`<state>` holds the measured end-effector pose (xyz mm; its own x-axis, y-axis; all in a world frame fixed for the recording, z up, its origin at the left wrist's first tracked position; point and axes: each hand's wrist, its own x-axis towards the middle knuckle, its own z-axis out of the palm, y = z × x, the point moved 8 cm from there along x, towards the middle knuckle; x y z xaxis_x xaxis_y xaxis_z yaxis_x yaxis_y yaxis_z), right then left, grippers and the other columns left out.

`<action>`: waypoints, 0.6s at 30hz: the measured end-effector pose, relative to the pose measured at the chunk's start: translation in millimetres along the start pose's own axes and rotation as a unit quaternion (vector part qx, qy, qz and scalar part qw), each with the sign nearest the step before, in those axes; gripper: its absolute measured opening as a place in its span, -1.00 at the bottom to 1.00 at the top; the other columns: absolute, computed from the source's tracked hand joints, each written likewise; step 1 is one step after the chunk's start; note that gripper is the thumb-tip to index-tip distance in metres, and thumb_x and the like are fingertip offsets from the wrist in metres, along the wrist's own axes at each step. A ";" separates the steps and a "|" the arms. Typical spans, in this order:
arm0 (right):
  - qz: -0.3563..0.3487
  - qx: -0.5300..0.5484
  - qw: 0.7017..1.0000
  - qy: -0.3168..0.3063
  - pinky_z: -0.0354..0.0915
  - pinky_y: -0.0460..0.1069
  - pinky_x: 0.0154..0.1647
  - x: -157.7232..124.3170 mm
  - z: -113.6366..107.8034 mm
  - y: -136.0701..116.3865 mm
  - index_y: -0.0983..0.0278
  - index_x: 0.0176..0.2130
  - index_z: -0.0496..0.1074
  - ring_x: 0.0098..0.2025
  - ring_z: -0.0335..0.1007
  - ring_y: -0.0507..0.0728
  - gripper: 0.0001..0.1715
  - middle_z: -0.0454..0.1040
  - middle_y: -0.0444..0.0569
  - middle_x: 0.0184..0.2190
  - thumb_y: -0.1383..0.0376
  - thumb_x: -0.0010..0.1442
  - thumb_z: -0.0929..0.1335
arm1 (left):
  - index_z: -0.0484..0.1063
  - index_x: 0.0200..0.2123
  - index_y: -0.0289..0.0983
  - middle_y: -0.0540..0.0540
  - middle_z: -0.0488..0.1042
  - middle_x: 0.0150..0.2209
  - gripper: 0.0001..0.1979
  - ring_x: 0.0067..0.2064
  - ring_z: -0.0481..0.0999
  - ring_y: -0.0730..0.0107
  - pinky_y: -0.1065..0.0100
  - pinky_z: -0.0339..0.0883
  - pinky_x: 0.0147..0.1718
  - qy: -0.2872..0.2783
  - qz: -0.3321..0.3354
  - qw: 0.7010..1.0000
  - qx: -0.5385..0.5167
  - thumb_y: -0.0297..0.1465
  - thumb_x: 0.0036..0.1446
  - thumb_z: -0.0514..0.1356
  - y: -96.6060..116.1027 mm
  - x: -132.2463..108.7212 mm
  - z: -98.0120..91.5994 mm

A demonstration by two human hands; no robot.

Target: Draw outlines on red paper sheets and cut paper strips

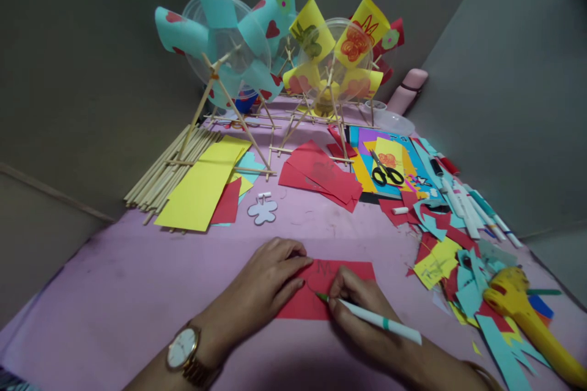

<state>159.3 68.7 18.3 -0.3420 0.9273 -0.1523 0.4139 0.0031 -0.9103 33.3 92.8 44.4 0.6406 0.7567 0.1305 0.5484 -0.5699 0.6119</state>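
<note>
A red sheet of paper (298, 310) lies on the pink table in front of me, with dark drawn lines near its top edge. My right hand (360, 302) is closed round a white marker (385, 322) with a green band, its green tip at the middle of the sheet. Flat over the sheet's left part rests my left hand (277, 272), fingers stretched out and a gold watch (182, 348) on the wrist. Beyond the hands lies a grey flower-shaped cutout (262, 211).
Paper wheels, one blue (220, 9) and one yellow (316, 43), stand on stick frames at the back. Sticks (158, 177) and yellow paper (197, 189) lie left. Scissors (387, 174), red paper (321, 174), markers (463, 208), scraps and a yellow glue gun (527, 317) are further right.
</note>
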 end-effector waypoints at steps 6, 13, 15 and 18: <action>-0.014 -0.006 1.000 -0.003 0.01 -0.11 -0.59 1.6 0.2 0.0 0.21 -0.44 0.18 -0.61 0.09 0.00 -0.88 0.22 -0.25 -0.63 0.44 0.03 0.20 | 0.37 -0.03 -0.17 -0.10 0.35 -0.07 -0.76 -0.04 0.29 0.26 0.20 0.21 -0.04 0.008 0.004 1.000 -0.001 -0.46 0.23 0.11 0.7 0.0 -1.3; -0.015 -0.006 1.000 -0.012 -0.01 -0.11 -0.60 -0.6 0.1 -2.5 0.20 -0.45 0.18 -0.61 0.06 -0.01 -0.87 0.19 -0.26 -0.64 0.44 0.04 0.22 | 0.38 -0.03 -0.17 -0.10 0.36 -0.06 -0.75 -0.03 0.30 0.25 0.19 0.22 -0.03 0.011 0.007 1.000 0.004 -0.47 0.22 0.11 0.9 0.8 -1.7; -0.011 -0.001 1.000 -0.013 -0.02 -0.12 -0.61 -0.1 0.5 -2.7 0.20 -0.45 0.18 -0.63 0.04 -0.01 -0.88 0.18 -0.27 -0.65 0.42 0.04 0.22 | 0.38 -0.04 -0.17 -0.10 0.36 -0.07 -0.75 -0.04 0.31 0.25 0.20 0.22 -0.04 0.013 0.006 1.000 0.003 -0.47 0.22 0.12 0.9 1.0 -2.1; -0.002 -0.017 1.000 -0.005 -0.02 -0.11 -0.61 1.6 0.2 -2.2 0.20 -0.47 0.17 -0.63 0.06 0.00 -0.90 0.18 -0.26 -0.65 0.40 0.03 0.21 | 0.38 -0.04 -0.17 -0.10 0.36 -0.07 -0.75 -0.04 0.31 0.25 0.21 0.22 -0.03 0.011 0.003 1.000 0.002 -0.47 0.22 0.12 0.7 1.6 -1.8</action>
<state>157.7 70.0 20.0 -0.3525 0.9233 -0.1523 0.4402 0.0200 -0.8977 33.7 94.2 46.4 0.6319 0.7603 0.1503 0.5478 -0.5753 0.6074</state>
